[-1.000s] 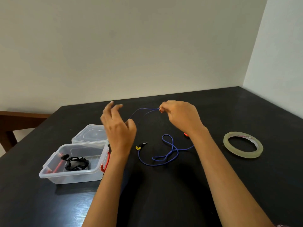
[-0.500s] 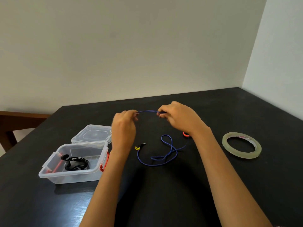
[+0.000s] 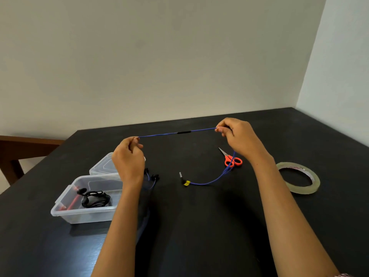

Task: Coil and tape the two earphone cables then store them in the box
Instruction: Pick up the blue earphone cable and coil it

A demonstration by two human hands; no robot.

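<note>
A blue earphone cable (image 3: 163, 134) is stretched taut above the black table between my two hands. My left hand (image 3: 128, 161) pinches one end of the stretch, and the earbuds (image 3: 152, 176) dangle below it. My right hand (image 3: 238, 137) pinches the other end; from it the cable drops to the table and ends in a plug with a yellow tag (image 3: 184, 180). A coiled black earphone cable (image 3: 95, 198) lies inside the clear plastic box (image 3: 83, 213) at the left. The tape roll (image 3: 298, 177) lies flat at the right.
Orange-handled scissors (image 3: 231, 159) lie on the table under my right wrist. The box lid (image 3: 103, 165) sits behind the box. A red object lies in the box beside the black cable. A wooden bench shows past the table's left edge. Walls close the far side and right.
My hands have moved apart while holding the blue cable, drawing it into a long taut line. The loops on the table have pulled out, and the scissors are now uncovered.
</note>
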